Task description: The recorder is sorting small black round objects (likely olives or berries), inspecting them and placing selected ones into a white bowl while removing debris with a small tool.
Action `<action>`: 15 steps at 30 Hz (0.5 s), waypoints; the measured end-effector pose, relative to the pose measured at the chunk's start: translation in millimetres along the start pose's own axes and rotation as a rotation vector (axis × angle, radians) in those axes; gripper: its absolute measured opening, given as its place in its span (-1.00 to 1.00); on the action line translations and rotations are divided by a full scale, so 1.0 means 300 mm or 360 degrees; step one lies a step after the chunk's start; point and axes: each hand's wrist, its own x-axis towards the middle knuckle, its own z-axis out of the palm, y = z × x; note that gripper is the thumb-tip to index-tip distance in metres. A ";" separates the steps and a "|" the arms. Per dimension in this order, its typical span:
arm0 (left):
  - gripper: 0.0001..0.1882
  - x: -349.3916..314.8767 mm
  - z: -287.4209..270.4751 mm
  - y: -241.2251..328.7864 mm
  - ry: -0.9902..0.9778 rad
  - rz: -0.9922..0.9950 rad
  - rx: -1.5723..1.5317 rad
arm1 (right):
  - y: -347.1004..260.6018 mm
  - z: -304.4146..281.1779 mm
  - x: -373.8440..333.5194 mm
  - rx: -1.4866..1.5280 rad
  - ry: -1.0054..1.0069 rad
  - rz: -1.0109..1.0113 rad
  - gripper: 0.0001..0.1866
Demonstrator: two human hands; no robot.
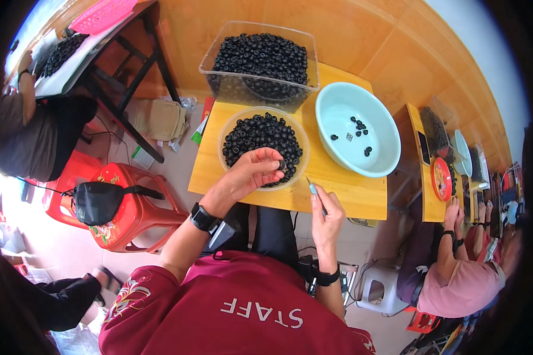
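Note:
Over the front right of a round clear bowl (220, 155) heaped with small black ring-shaped pieces (260, 133), my left hand (251, 173) pinches one black piece (281, 165) between thumb and fingertips. My right hand (327, 218) is closed around a slim tool (312, 189) with a light blue part and a thin pointed tip, near the table's front edge. The tip points up and away from me, apart from the black piece. Its exact kind is too small to tell. A light blue basin (337, 155) to the right holds several black pieces.
A clear rectangular tub (259, 80) full of black pieces stands at the back of the yellow table (355, 198). On the left are a red stool (139, 207) with a black bag (99, 203) and a seated person (23, 136). Another person (465, 284) works at the right.

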 end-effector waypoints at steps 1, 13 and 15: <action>-0.86 -0.008 0.006 -0.007 -0.0041 -0.0029 -0.0085 | -0.035 -0.001 0.007 -0.0003 0.0004 0.0006 -0.76; -0.83 -0.045 0.017 -0.060 -0.0156 -0.0018 -0.0294 | -0.118 0.036 0.013 -0.0209 -0.0070 -0.0412 -0.69; -0.83 -0.048 0.014 -0.062 -0.0159 -0.0010 -0.0289 | -0.117 0.038 0.012 -0.0204 -0.0055 -0.0409 -0.69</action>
